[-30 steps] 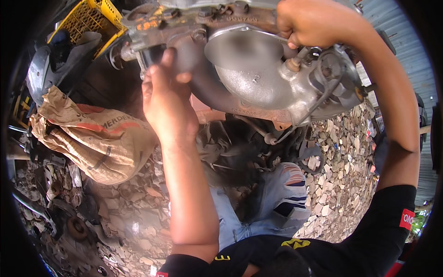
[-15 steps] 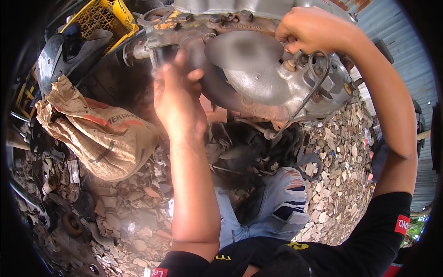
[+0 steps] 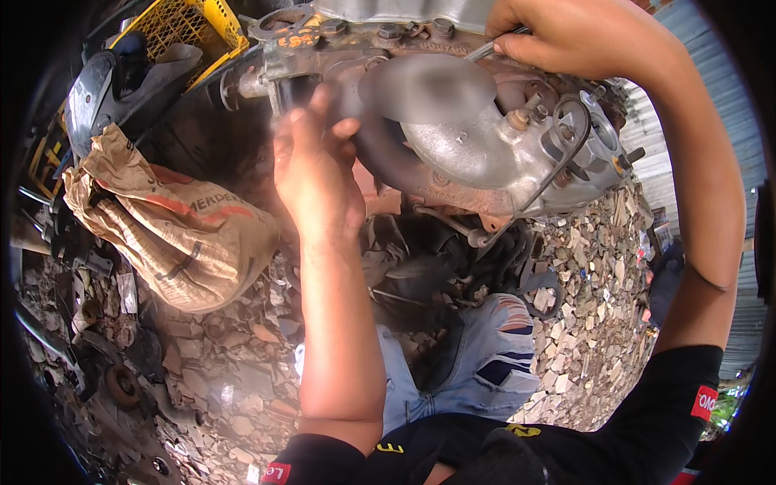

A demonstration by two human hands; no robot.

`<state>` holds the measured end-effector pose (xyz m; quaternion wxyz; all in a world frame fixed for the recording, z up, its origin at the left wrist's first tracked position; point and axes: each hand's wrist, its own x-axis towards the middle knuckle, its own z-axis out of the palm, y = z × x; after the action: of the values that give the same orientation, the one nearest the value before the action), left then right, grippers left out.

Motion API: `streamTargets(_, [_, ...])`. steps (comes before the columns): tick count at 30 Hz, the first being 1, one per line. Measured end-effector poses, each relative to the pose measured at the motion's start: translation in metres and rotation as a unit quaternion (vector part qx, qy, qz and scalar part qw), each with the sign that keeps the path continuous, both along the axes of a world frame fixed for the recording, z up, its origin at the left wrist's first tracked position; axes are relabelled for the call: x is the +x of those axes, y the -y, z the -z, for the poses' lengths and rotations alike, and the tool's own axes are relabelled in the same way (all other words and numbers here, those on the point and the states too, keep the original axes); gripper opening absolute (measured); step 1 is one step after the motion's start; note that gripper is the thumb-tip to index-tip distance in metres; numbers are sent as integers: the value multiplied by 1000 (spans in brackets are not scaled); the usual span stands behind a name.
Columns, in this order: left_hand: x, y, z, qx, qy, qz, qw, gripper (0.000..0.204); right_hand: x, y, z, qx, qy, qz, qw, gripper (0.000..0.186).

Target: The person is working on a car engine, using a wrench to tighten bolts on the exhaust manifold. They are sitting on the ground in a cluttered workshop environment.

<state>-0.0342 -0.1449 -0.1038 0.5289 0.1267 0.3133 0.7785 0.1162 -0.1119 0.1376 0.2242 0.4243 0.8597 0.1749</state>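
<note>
A large greasy engine assembly (image 3: 291,36) fills the top, with rusty bolted flanges and a silvery curved housing (image 3: 453,153); a blurred patch hides part of it. My left hand (image 3: 319,170) is raised against its left part, beside a cylindrical fitting (image 3: 246,85), fingers curled; what they hold is hidden and hazy. My right hand (image 3: 550,40) reaches to the top edge right of centre, closed on a thin metal tool (image 3: 485,52) lying over the engine. A thin bent pipe (image 3: 558,170) runs down the housing's right side.
A yellow crate (image 3: 218,28), dark plastic panel (image 3: 89,97) and brown paper sack (image 3: 178,242) are at the left. Scrap metal parts (image 3: 121,380) and stone rubble (image 3: 582,275) cover the ground around my knee (image 3: 501,347). A corrugated metal sheet (image 3: 683,56) stands at the right.
My right hand has moved up and slightly right, bringing the thin tool into sight. My left hand sits slightly higher and further right in view than a second ago.
</note>
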Motion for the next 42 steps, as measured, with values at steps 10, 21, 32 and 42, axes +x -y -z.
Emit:
streamTargets(10, [-1,-3,1,8,-4,7,1000,17,-6,-3,-10,-26,-17,-16,999,23])
streamTargets(21, [0,-2,-1,6,-11,5,1000,15,17,-31,-5,-100,-65,5,993,26])
streamTargets(32, [2,-3,-1,2,-15,-5,1000,20,16,-16,2,-92,-97,59,989,25])
streamTargets(42, [1,-1,-1,-16,-38,-3,999,20,31,-5,14,-82,-154,52,983,23])
